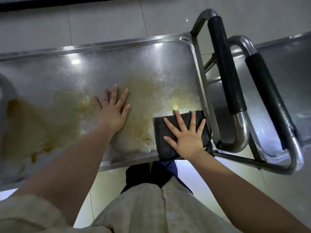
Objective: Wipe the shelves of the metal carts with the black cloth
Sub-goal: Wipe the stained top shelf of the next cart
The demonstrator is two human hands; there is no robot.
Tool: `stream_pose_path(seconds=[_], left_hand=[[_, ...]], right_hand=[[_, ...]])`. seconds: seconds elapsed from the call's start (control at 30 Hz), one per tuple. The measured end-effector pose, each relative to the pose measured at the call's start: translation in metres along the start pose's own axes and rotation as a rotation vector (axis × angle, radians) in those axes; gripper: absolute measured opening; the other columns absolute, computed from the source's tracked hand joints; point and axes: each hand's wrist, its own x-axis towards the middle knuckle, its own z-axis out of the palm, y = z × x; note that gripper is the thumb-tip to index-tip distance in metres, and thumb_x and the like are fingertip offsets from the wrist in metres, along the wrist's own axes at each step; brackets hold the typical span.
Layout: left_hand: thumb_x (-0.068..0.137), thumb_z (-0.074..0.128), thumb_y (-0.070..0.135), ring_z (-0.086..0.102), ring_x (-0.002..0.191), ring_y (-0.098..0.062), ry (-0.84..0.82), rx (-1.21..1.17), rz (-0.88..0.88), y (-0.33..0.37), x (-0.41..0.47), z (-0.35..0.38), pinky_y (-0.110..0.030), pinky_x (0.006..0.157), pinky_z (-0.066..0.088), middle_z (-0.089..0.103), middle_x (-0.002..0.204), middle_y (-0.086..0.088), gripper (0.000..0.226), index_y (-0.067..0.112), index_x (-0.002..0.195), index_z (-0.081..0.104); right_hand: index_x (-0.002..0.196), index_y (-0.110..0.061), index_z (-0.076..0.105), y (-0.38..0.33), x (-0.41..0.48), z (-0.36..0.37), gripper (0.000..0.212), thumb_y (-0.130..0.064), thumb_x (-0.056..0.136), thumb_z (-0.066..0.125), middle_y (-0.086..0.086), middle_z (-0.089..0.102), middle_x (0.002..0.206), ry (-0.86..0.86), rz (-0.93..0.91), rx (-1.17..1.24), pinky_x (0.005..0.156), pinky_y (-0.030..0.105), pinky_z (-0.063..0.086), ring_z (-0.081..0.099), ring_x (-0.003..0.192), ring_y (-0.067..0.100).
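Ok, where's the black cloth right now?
The black cloth lies flat under the right hand, at the top shelf's near right corner, beside the cart handle.

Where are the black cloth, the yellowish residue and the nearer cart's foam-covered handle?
black cloth (161,132), head view, bare left part.
yellowish residue (144,91), head view, smear's middle.
foam-covered handle (225,68), head view, mid-grip.

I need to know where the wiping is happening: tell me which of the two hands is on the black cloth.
The right hand, pressed flat with fingers spread on the black cloth at the shelf's near right corner. The left hand lies bare on the stained metal.
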Motion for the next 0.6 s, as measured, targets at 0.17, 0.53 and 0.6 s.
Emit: stream_pose_path(seconds=[0.17, 0.53, 0.6], left_hand=[[0.101, 0.016, 0.058, -0.014, 0.151, -0.028, 0.015, 0.03, -0.005, 0.003, 0.014, 0.0, -0.061, 0.115, -0.013, -0.009, 0.165, 0.006, 0.056, 0.047, 0.154, 0.003], [0.101, 0.016, 0.057, -0.009, 0.151, -0.029, 0.062, 0.014, -0.026, 0.013, 0.039, 0.002, -0.065, 0.115, -0.006, -0.005, 0.166, 0.004, 0.056, 0.048, 0.154, 0.001], [0.101, 0.018, 0.056, -0.006, 0.151, -0.031, 0.082, 0.009, -0.011, 0.015, 0.039, 0.005, -0.067, 0.114, -0.005, -0.003, 0.166, 0.003, 0.055, 0.047, 0.154, 0.004]], right_hand=[[0.146, -0.056, -0.015, 0.01, 0.116, -0.052, 0.066, -0.078, 0.086, 0.004, -0.009, -0.018, 0.163, 0.074, 0.078, 0.076, 0.11, 0.07, -0.012, -0.019, 0.143, 0.05], [0.149, -0.056, 0.001, 0.024, 0.067, -0.026, 0.064, -0.075, 0.09, 0.014, 0.004, -0.001, 0.165, 0.066, -0.176, 0.001, 0.105, 0.079, 0.001, -0.007, 0.142, 0.057], [0.15, -0.055, 0.007, 0.023, 0.043, -0.014, 0.063, -0.074, 0.091, 0.015, 0.004, 0.002, 0.165, 0.034, -0.166, -0.014, 0.104, 0.08, 0.003, -0.003, 0.142, 0.058]])
